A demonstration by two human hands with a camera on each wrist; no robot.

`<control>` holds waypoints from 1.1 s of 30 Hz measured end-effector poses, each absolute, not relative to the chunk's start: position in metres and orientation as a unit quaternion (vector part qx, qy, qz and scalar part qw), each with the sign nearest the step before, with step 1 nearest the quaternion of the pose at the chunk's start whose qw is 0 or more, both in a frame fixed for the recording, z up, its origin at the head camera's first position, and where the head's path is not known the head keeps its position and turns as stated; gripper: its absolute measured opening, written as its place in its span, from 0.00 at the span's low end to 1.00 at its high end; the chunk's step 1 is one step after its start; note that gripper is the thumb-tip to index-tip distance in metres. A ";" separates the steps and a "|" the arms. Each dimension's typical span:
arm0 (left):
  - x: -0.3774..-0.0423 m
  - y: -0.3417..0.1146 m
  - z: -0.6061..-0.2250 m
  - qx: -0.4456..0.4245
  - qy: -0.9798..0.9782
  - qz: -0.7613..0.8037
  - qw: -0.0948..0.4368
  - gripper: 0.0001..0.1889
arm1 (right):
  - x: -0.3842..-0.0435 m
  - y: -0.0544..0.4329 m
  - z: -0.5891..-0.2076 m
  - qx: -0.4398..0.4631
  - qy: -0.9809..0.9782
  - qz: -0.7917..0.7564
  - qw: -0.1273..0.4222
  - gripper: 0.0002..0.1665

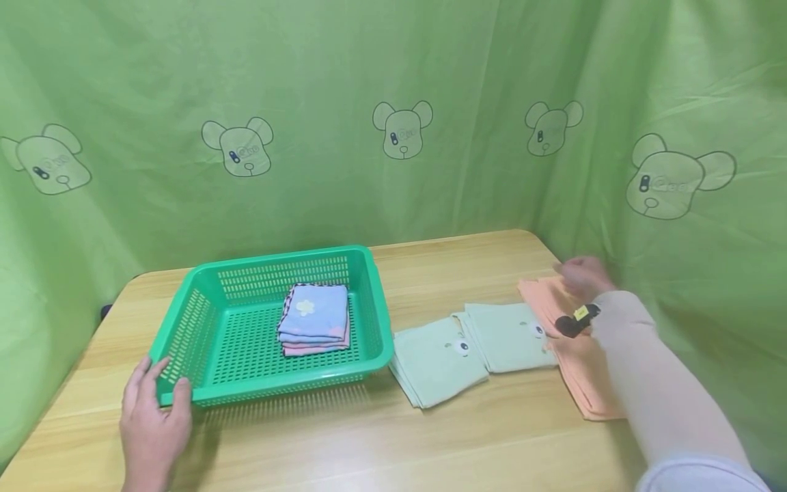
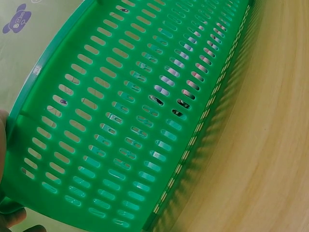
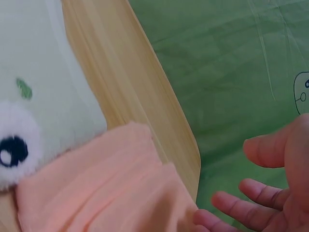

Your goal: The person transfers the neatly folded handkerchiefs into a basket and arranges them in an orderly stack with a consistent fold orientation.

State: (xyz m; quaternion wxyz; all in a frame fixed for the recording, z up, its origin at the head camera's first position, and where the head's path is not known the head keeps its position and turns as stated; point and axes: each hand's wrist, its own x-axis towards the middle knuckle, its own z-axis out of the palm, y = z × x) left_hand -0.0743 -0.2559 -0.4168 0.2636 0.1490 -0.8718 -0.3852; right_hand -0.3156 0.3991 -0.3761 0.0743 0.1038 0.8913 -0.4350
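The peach cloth [image 1: 581, 365] lies near the table's right edge, just below and beside the right hand [image 1: 587, 275], whose fingers are loosely spread and hold nothing; whether the fingertips touch the fabric, I cannot tell. Its left side meets two folded pale-green cloths [image 1: 439, 362]. Left of these stands the green basket [image 1: 289, 380], its near-left corner gripped by the left hand [image 1: 150, 427], thumb on the near rim. Inside, toward the right, sits a folded blue-topped stack [image 1: 316, 316]. A green curtain [image 1: 320, 61] hangs behind the wooden table [image 1: 443, 447].
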 end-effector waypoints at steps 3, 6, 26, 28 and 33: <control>-0.074 -0.256 -0.417 0.152 -0.873 -0.385 0.260 0.25 | -0.314 0.403 -0.377 0.109 0.891 -0.435 0.076 0.17; -0.074 -0.257 -0.417 0.153 -0.873 -0.385 0.256 0.25 | -0.312 0.406 -0.378 0.114 0.895 -0.426 0.067 0.17; -0.076 -0.255 -0.419 0.154 -0.875 -0.389 0.246 0.25 | -0.296 0.427 -0.381 0.144 0.907 -0.388 0.085 0.45; -0.076 -0.256 -0.418 0.154 -0.875 -0.388 0.245 0.25 | -0.295 0.428 -0.382 0.145 0.917 -0.363 0.077 0.45; -0.077 -0.256 -0.417 0.152 -0.874 -0.388 0.249 0.25 | -0.294 0.434 -0.386 0.137 0.931 -0.324 0.094 0.44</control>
